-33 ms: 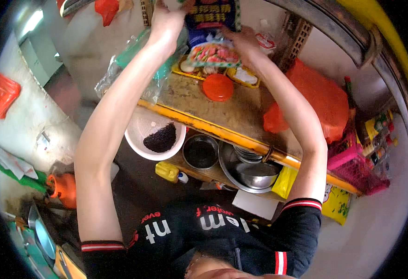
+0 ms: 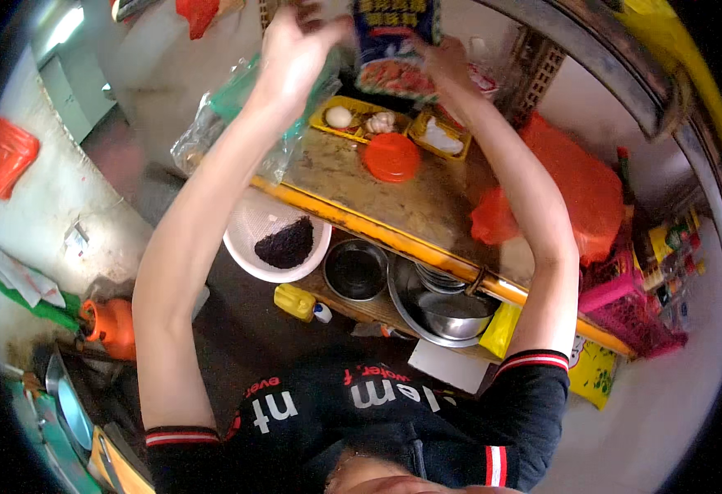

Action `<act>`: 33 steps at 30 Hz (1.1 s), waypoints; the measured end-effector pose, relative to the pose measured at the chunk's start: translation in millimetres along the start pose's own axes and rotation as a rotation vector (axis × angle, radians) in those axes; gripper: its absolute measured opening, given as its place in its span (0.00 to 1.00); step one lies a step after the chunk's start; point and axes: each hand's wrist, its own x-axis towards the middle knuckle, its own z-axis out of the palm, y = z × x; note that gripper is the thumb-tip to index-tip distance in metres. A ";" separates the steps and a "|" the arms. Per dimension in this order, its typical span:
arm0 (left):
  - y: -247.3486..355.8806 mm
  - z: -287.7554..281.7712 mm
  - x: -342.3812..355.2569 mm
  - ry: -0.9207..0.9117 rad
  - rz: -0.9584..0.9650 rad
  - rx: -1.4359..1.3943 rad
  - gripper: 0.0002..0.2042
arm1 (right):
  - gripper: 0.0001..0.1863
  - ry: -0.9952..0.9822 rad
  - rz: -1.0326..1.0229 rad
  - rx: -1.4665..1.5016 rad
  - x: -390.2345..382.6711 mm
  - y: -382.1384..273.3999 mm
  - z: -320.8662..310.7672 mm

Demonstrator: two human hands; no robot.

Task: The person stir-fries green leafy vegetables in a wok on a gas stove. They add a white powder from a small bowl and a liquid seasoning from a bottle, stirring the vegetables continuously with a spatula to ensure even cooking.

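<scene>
At the top of the head view, a dark blue packet of seasoning [image 2: 398, 49] with a picture of food on its front is held up above a wooden shelf. My right hand [image 2: 446, 66] grips its right edge. Close to the packet's left edge is my left hand [image 2: 303, 37], its fingers smeared by motion. Below the packet, yellow trays [image 2: 353, 133] hold an egg [image 2: 339, 117], a garlic bulb [image 2: 380, 123] and a white plastic bag [image 2: 443, 136]. A round red lid [image 2: 391, 157] lies in front of them.
A clear and green plastic bag [image 2: 237, 111] lies at the shelf's left. A red bag [image 2: 575, 189] and a pink basket [image 2: 612, 292] stand right. Below the yellow shelf edge [image 2: 361, 226] are a white colander [image 2: 242, 226], a black pan [image 2: 355, 270] and metal bowls [image 2: 456, 315].
The seasoning packet has moved up and slightly right, uncovering more of the egg and garlic. My left hand has shifted a little downward, and my right hand has moved slightly right.
</scene>
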 end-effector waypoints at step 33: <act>375.2 -106.2 -1068.3 2.245 -1.068 0.102 0.13 | 0.11 -1.223 -1.174 0.780 -711.1 -390.5 80.0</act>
